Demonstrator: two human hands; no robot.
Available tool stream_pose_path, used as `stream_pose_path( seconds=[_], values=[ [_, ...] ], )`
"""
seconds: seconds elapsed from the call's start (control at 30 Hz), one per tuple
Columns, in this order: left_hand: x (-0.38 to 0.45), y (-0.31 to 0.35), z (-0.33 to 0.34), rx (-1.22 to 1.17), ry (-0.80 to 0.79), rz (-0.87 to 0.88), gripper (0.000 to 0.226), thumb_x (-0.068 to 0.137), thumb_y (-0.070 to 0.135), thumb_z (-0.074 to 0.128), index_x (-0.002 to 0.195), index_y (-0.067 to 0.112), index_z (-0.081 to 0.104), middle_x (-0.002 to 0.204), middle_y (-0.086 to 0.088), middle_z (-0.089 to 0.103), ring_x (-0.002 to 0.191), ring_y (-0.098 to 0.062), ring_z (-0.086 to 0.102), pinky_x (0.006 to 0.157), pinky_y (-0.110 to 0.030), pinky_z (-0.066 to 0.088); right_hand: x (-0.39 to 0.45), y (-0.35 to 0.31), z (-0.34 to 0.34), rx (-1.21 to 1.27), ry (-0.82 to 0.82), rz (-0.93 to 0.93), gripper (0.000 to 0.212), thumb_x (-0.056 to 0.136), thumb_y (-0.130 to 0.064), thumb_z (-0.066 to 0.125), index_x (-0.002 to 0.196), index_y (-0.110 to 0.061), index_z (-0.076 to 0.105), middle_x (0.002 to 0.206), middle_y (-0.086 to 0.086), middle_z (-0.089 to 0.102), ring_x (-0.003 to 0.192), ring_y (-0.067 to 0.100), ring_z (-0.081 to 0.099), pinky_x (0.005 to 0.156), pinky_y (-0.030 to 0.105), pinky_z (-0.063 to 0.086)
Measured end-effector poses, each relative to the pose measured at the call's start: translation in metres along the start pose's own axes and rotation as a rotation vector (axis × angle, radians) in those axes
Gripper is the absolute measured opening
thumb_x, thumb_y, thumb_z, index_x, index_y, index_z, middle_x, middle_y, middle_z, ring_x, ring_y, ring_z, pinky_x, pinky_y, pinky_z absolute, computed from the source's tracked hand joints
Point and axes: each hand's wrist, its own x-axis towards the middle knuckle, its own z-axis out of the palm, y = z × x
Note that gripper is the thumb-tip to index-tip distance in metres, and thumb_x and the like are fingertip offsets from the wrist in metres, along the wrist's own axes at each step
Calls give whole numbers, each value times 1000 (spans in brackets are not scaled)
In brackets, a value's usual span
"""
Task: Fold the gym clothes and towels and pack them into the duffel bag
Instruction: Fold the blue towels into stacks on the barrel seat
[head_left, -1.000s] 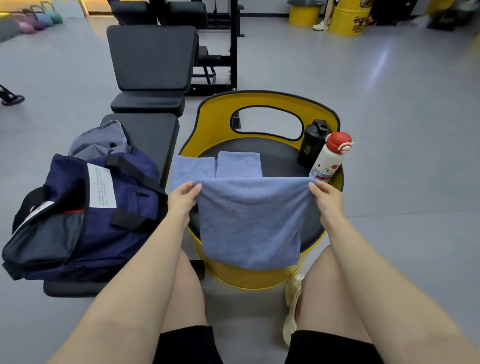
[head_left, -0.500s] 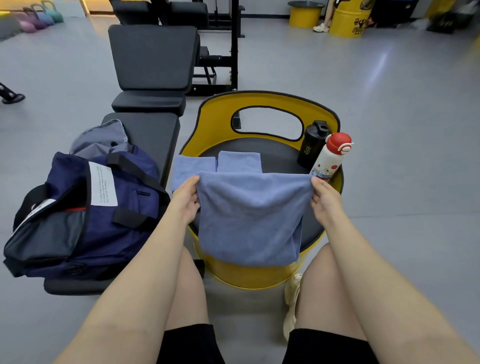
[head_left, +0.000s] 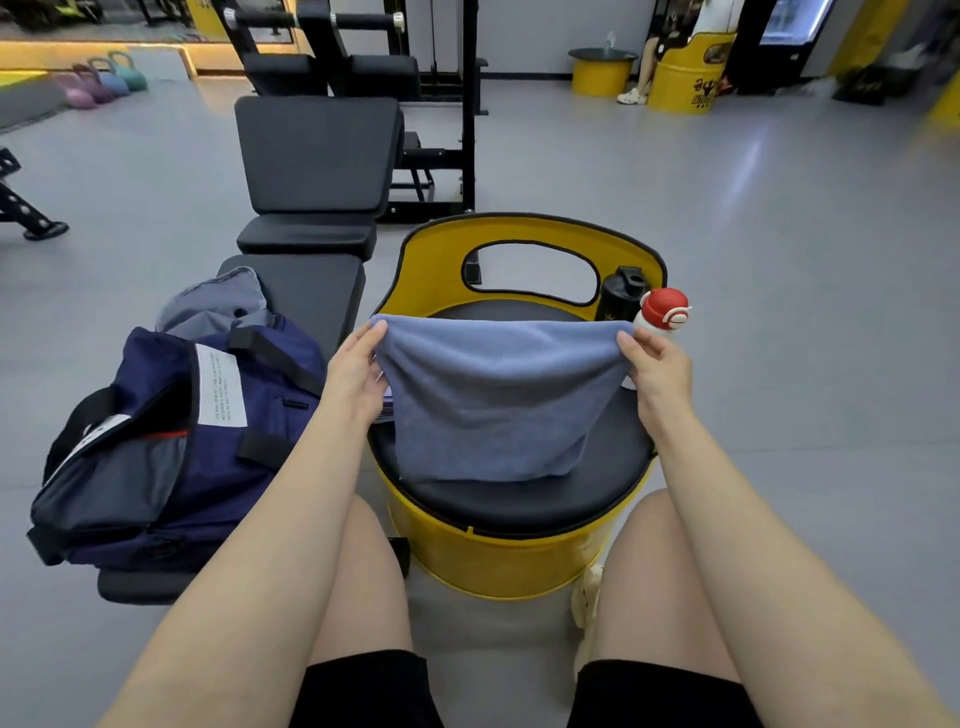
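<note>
The blue towel (head_left: 493, 400) hangs over the round black seat (head_left: 613, 467) of the yellow stool (head_left: 498, 561). The left hand (head_left: 353, 376) and right hand (head_left: 657, 371) each pinch a top corner. To fold it neatly, both corners should stay level and come down together.

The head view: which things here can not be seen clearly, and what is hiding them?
- Seat behind the blue towel: head view, covered by the towel that the left hand and right hand hold up.
- White bottle: body hidden by towel and right hand; only the red cap shows.
- Duffel bag: inside too dark; label print too small to read.
</note>
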Motion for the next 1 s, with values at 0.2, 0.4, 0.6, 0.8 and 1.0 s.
stream_pose_path(
  seconds=[0.2, 0.4, 0.6, 0.8, 1.0],
  values=[
    [-2, 7, 3, -14, 44, 123, 13, 92, 10, 58, 105, 12, 60, 114, -7, 62, 113, -19, 57, 91, -27, 49, -6, -16, -3, -48, 70, -42, 23, 91, -22, 65, 113, -15, 67, 115, 3, 64, 113, 20, 57, 101, 36, 46],
    [-10, 18, 10, 28, 81, 225, 8, 90, 7, 62, 95, 13, 62, 97, -2, 63, 98, -15, 60, 86, -23, 52, -16, -28, -4, 86, 77, -49, 16, 90, -19, 65, 106, -17, 67, 112, 1, 64, 110, 17, 58, 91, 26, 48],
    [-16, 17, 6, 104, 103, 251, 16, 89, 11, 64, 105, 11, 63, 97, -2, 64, 101, -17, 57, 98, -30, 46, -28, -35, -15, 435, -52, 72, 19, 91, -17, 62, 110, -16, 65, 114, 4, 62, 102, 18, 60, 76, 25, 49],
    [-31, 3, 6, 111, 60, 242, 32, 93, 12, 58, 123, 4, 55, 109, -3, 63, 101, -13, 58, 87, -26, 51, -37, -30, -28, 385, -37, 70, 17, 91, -21, 63, 107, -21, 67, 125, 5, 62, 115, 21, 58, 94, 35, 51],
    [-26, -12, 5, 245, 28, 174, 29, 93, 0, 54, 120, 10, 55, 121, -5, 59, 113, -19, 56, 94, -34, 48, -23, -10, -33, 205, -2, 38, 20, 88, -11, 66, 106, -21, 67, 115, 3, 67, 114, 22, 60, 99, 37, 49]
  ],
)
